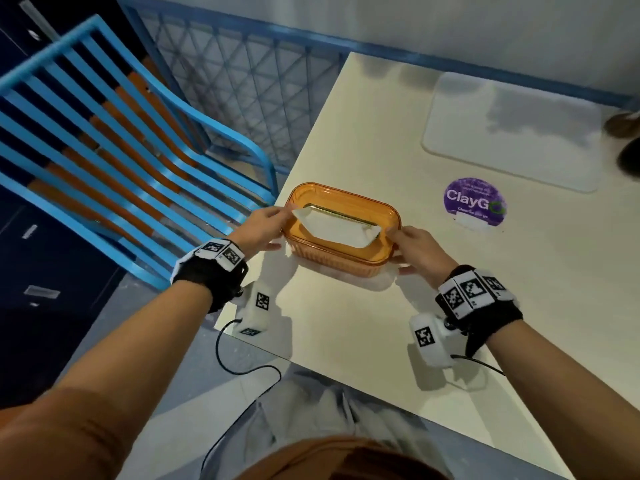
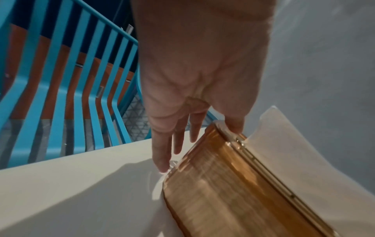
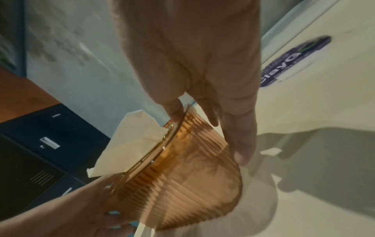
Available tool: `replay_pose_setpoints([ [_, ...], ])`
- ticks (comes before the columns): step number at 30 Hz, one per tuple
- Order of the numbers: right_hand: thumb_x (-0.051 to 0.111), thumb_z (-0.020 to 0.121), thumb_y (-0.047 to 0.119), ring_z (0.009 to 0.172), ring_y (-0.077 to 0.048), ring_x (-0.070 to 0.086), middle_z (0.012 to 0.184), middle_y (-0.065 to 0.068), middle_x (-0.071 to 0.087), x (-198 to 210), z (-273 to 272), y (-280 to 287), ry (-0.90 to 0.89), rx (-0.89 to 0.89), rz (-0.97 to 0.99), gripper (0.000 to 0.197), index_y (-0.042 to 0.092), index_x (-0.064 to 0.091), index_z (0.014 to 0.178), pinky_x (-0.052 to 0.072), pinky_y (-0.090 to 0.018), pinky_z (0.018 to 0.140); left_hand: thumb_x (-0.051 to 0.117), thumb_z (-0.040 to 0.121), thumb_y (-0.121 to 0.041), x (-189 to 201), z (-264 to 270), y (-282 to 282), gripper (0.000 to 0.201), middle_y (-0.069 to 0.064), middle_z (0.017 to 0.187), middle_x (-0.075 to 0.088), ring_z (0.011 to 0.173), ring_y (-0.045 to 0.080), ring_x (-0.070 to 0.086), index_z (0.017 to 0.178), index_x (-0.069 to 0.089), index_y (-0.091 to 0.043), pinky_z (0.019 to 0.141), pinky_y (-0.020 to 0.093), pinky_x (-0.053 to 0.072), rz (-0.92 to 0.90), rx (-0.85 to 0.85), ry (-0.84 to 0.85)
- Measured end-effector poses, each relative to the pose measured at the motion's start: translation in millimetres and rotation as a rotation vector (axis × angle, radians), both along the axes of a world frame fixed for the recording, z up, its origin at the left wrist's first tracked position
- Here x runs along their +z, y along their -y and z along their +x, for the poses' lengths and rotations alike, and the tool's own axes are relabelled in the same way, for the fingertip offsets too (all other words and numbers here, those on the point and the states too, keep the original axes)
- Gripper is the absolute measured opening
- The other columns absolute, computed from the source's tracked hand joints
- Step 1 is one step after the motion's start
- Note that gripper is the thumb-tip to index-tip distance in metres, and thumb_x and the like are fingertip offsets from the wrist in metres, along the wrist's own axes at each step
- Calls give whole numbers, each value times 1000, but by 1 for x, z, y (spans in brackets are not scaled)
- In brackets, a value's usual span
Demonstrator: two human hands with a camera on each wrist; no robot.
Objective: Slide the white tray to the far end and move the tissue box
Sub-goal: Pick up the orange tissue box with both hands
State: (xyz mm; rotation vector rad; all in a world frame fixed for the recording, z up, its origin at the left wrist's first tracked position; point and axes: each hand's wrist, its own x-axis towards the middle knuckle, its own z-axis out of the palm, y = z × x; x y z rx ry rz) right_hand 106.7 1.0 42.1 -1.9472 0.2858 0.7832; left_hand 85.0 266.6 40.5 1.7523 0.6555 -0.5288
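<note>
Hands bracketed the tissue box (image 1: 341, 230) at its two short ends: the left hand (image 1: 258, 226) on the left end, thumb over the rim and fingers (image 2: 162, 154) running almost straight down the ribbed wall, and the right hand (image 1: 417, 249) on the right end in the same way, thumb at the rim, fingers (image 3: 241, 144) laid down the side. Neither hand was curled round it; both clamped it between thumb and flat fingers. Whether the box sat on the table (image 1: 363, 327) or hung just above it could not be told.

The box lay near the table's left edge, close to the blue chair (image 1: 114, 140), with a white tissue (image 1: 337, 228) standing loose out of its top slot. The white tray (image 1: 512, 133) lay at the far right of the table, well apart from the box, so its slide looked finished.

Risk lay mainly in the hold. The wall looked smooth and glossy, and a squeeze from the ends alone could let the box slip or tip if one hand led. A drift leftward could carry it off the edge. The left thumb sat beside the tissue and could drag it out. The purple sticker (image 1: 474, 202) lay flat and seemed harmless.
</note>
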Motion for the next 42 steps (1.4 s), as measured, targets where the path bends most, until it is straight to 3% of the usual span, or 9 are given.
replay_pose_setpoints([
  [3, 43, 91, 49, 99, -31, 66, 110, -10, 67, -6, -7, -5, -83, -96, 87, 46, 14, 55, 118, 54, -48, 87, 45, 91, -56, -7, 5, 0, 57, 12, 128, 62, 123, 28, 56, 131, 52, -15, 103, 44, 47, -58, -82, -72],
  [6, 43, 93, 42, 94, -30, 66, 104, -9, 65, -11, -9, -12, -125, -144, 149, 39, 14, 51, 119, 56, -45, 83, 44, 91, -56, -13, 11, -3, 58, 9, 113, 68, 110, 24, 64, 129, 53, -14, 90, 34, 53, -109, -83, -72],
  [10, 48, 85, 36, 97, -36, 67, 97, -12, 64, -9, 12, -19, -69, -185, 118, 39, 13, 56, 115, 56, -54, 88, 47, 94, -47, -14, 33, -1, 47, 6, 101, 67, 97, 19, 66, 125, 55, -12, 88, 34, 56, -123, -52, -33],
  [17, 50, 78, 43, 95, -36, 68, 105, -14, 68, 15, 117, -25, 4, -234, 92, 45, 20, 56, 116, 58, -54, 84, 51, 92, -50, 2, 141, 0, 47, 9, 105, 68, 98, 22, 65, 119, 60, -13, 80, 28, 57, -114, -36, 71],
  [22, 52, 66, 52, 93, -35, 70, 107, -11, 71, -9, 216, -19, 55, -311, 75, 53, 24, 58, 110, 58, -57, 80, 56, 87, -50, 5, 232, 4, 53, 9, 103, 65, 95, 23, 61, 124, 58, -12, 74, 29, 56, -174, -23, 102],
  [28, 51, 75, 27, 92, -41, 69, 112, -21, 66, 5, 273, -31, 0, -398, 177, 47, 9, 54, 118, 59, -58, 74, 59, 85, -50, -6, 308, 6, 60, 11, 112, 63, 98, 28, 62, 127, 55, -8, 67, 30, 57, -156, -28, 57],
  [32, 47, 76, 15, 90, -45, 68, 113, -26, 62, -2, 306, -29, 1, -456, 177, 44, 3, 54, 117, 58, -61, 69, 56, 86, -48, -15, 344, 11, 56, 14, 117, 62, 108, 33, 62, 123, 57, -6, 71, 32, 58, -118, -35, 59],
  [38, 48, 81, 19, 82, -43, 71, 102, -24, 67, -12, 355, -20, 54, -473, 133, 34, 4, 59, 110, 60, -57, 69, 51, 91, -40, -22, 393, 19, 48, 14, 123, 63, 113, 32, 61, 125, 56, -6, 71, 31, 58, -165, -28, 74],
  [42, 47, 74, 28, 88, -47, 69, 105, -26, 69, -24, 392, -12, 117, -451, 35, 33, 12, 63, 97, 54, -66, 77, 46, 96, -27, -27, 422, 26, 40, 8, 97, 62, 98, 26, 60, 126, 54, -2, 81, 38, 56, -232, 46, 128],
])
